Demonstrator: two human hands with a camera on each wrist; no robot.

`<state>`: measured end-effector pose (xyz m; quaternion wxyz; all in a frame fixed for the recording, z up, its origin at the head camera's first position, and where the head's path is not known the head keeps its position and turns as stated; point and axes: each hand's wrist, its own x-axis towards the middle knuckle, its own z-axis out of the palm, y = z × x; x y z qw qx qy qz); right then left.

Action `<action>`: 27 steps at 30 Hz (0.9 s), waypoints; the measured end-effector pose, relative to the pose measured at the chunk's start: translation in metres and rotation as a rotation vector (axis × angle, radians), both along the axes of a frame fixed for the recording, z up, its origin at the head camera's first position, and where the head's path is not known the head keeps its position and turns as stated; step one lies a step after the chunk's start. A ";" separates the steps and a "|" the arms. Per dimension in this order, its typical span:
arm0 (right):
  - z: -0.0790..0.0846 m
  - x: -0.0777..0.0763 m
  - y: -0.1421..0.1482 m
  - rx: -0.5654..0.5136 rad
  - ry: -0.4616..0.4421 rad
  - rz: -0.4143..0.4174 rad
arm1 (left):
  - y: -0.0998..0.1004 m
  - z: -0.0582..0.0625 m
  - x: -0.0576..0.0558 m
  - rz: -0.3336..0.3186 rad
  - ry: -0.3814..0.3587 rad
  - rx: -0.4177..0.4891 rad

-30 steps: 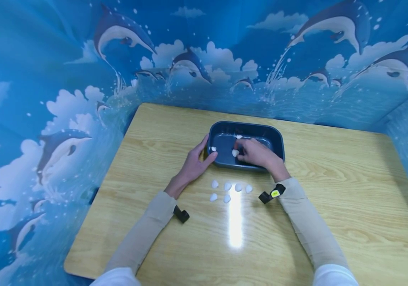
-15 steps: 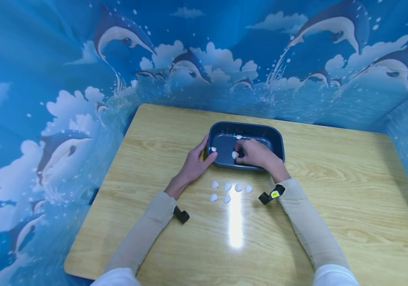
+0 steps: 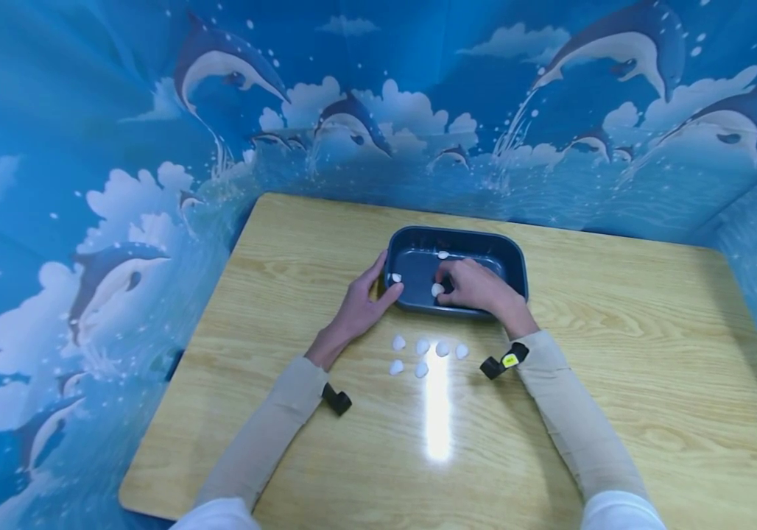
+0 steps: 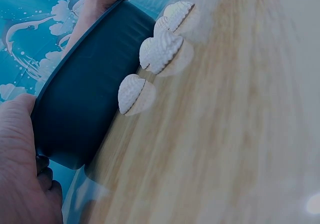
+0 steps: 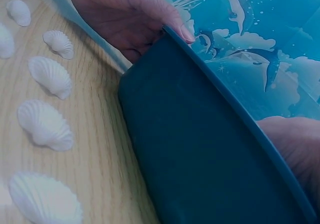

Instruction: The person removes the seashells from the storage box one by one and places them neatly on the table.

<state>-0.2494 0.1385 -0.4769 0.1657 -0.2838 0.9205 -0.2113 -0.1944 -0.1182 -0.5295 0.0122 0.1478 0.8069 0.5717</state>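
A dark blue rectangular basin (image 3: pixel 418 278) stands on the table. My left hand (image 3: pixel 360 303) grips its left end, thumb over the rim and fingers along the outside, as the right wrist view also shows. Inside the basin, my right hand (image 3: pixel 474 285) pinches a white seashell (image 3: pixel 437 290) between thumb and fingers, low near the front wall. Another white shell (image 3: pixel 443 255) lies by the back wall, and one more (image 3: pixel 396 277) sits at the left end near my left thumb. The basin's wall hides the right fingertips in both wrist views.
In front of the basin, several white ribbed shells (image 5: pixel 44 125) lie in two loose rows on the wooden table (image 3: pixel 617 353). A bright light reflection (image 3: pixel 438 412) crosses the tabletop. Behind and to the left hangs a blue dolphin-print curtain (image 3: pixel 385 184).
The shell in my right hand has shifted slightly toward the basin's front wall, with the fingers closer around it. My left hand and the other shells stay in place.
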 end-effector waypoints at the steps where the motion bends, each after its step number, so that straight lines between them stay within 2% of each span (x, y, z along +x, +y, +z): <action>1: 0.000 0.000 0.000 -0.001 -0.002 -0.002 | 0.000 0.000 0.000 -0.001 0.002 0.001; 9: 0.005 0.002 0.002 -0.006 -0.025 -0.039 | 0.000 0.001 0.000 -0.009 -0.003 0.015; 16: 0.018 0.008 0.008 -0.033 0.016 -0.043 | 0.000 0.001 0.000 -0.003 -0.008 0.008; 22: 0.034 0.019 0.011 -0.024 0.056 -0.084 | -0.001 0.000 0.000 -0.001 0.006 0.002; 27: 0.044 0.033 0.016 -0.061 0.109 -0.093 | -0.001 -0.001 -0.001 -0.008 0.010 0.008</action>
